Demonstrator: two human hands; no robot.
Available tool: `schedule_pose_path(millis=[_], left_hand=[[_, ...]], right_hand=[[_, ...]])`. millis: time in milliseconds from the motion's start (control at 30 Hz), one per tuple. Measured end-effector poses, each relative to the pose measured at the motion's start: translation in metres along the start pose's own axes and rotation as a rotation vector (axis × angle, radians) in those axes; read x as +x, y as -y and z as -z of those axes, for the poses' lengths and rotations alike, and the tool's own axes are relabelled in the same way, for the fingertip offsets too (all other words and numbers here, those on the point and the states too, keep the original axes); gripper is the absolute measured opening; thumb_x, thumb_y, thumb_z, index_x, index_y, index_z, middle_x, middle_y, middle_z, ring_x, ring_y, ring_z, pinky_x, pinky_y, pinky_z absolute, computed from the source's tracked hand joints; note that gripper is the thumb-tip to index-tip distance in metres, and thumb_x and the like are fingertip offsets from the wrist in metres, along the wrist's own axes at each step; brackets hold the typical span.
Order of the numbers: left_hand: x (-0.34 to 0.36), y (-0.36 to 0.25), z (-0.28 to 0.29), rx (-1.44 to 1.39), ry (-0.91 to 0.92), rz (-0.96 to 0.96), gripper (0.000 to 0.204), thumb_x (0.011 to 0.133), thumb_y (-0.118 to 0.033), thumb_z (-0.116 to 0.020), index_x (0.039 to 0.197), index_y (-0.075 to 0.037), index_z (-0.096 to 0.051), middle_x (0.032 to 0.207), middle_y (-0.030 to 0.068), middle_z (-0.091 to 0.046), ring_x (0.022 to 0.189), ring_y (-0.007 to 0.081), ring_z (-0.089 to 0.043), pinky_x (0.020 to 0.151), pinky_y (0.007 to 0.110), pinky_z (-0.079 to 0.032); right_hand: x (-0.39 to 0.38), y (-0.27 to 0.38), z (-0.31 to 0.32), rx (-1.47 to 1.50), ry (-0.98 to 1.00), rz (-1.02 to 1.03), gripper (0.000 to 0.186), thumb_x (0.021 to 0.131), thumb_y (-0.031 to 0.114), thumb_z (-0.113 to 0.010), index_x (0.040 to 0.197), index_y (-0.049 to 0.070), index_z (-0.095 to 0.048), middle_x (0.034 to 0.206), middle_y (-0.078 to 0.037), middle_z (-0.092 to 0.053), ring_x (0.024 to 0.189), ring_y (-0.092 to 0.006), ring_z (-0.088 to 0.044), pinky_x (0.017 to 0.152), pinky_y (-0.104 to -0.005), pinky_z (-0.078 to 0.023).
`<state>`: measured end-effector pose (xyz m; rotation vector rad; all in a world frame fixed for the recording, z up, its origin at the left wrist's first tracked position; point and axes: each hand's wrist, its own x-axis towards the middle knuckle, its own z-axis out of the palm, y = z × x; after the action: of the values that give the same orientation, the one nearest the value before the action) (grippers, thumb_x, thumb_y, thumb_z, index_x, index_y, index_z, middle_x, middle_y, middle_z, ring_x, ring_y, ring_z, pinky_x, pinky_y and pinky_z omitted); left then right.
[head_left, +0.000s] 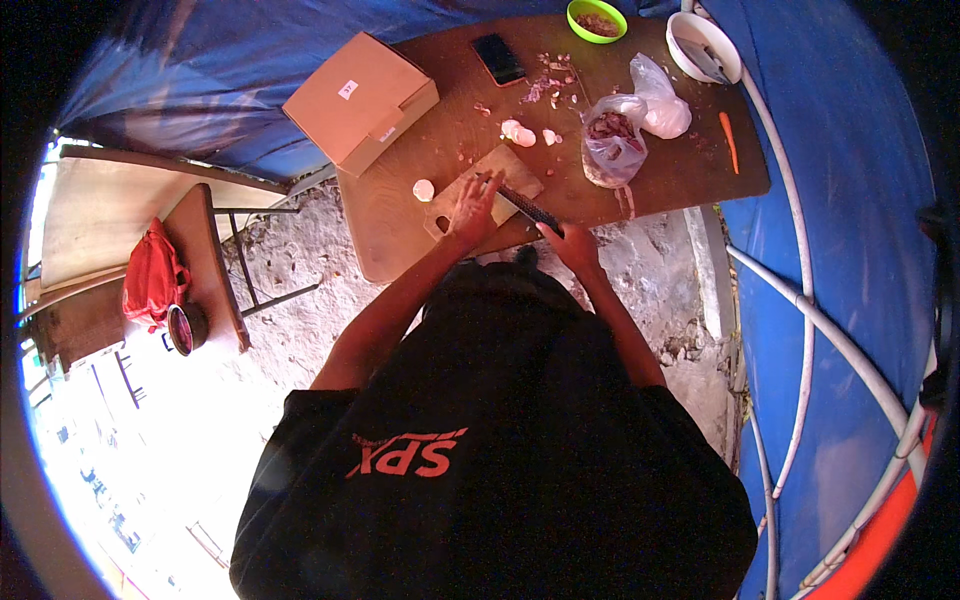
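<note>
My right hand (570,246) is closed round the handle end of a dark knife (528,206) with a dotted, textured blade. The knife slants over a wooden cutting board (522,170) near the table's front edge. My left hand (474,208) lies over the board with fingers stretched, its fingertips close to the blade's far end. Whether they touch the blade, or cover something small, I cannot tell. A pale round slice (423,190) sits left of the board. Beyond it are white peeled pieces (517,132), perhaps onion or garlic.
The brown table (385,235) carries a cardboard box (360,100), a phone (498,60), purplish peelings (552,82), a plastic bag of reddish bulbs (612,150), another knotted bag (662,108), a carrot (729,142), a green bowl (597,36) and a white bowl (682,48) with a utensil.
</note>
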<state>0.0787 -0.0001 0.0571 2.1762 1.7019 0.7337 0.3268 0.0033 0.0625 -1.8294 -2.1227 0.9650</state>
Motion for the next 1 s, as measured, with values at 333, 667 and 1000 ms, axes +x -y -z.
schedule_pose_path(millis=[333, 667, 1000], left_hand=[[0.015, -0.050, -0.030, 0.149, 0.124, -0.191, 0.085, 0.078, -0.038, -0.071, 0.147, -0.005, -0.033, 0.151, 0.0114, -0.031, 0.142, 0.0282, -0.026, 0.116, 0.057, -0.017], [-0.015, 0.000, -0.031, 0.092, 0.067, 0.216, 0.092, 0.065, 0.003, -0.059, 0.150, -0.009, -0.026, 0.156, 0.0104, -0.028, 0.144, 0.0239, -0.026, 0.119, 0.053, -0.008], [-0.056, 0.032, -0.051, -1.012, -0.645, 0.769, 0.074, 0.072, 0.011, -0.039, 0.144, -0.003, -0.035, 0.127, 0.0176, -0.062, 0.071, 0.0069, -0.056, 0.057, 0.019, -0.044]], right_hand=[[0.008, 0.000, 0.047, -0.111, 0.052, 0.101, 0.065, 0.085, 0.062, -0.058, 0.077, -0.001, -0.069, 0.071, -0.025, -0.065, 0.070, -0.0441, -0.065, 0.063, -0.0504, -0.051], [-0.006, -0.035, 0.076, -0.162, 0.058, 0.111, 0.064, 0.085, 0.061, -0.058, 0.074, -0.001, -0.067, 0.067, -0.023, -0.064, 0.068, -0.0412, -0.065, 0.062, -0.0493, -0.050], [0.006, -0.030, 0.046, 0.074, 0.479, 0.102, 0.070, 0.083, 0.065, -0.060, 0.062, -0.002, -0.059, 0.056, -0.018, -0.055, 0.052, -0.0304, -0.057, 0.055, -0.0454, -0.042]])
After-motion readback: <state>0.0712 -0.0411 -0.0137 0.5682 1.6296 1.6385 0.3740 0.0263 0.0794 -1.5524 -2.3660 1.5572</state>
